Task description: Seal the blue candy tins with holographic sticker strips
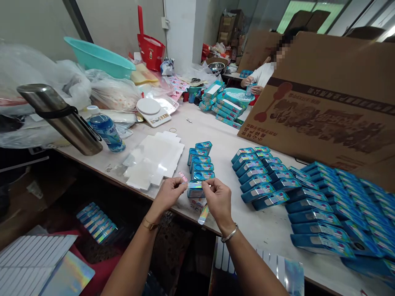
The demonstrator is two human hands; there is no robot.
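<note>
Both my hands meet at the near edge of the table [216,135] over a small blue box [195,189], the nearest one in a short row of blue boxes [200,162]. My left hand [169,193] is pinched at the box's left side, next to a small pink sticker [182,176]. My right hand [218,201] is pinched at the box's right side, and a shiny holographic strip [203,214] hangs below it. What exactly each pinch holds is too small to make out.
Several rows of blue boxes [308,193] fill the table's right side under a big cardboard sheet [324,107]. Flat white blanks [156,158], a steel flask [60,117], a bottle [106,131], a scale [152,111] and bags lie left. Another person [262,74] works at the far end.
</note>
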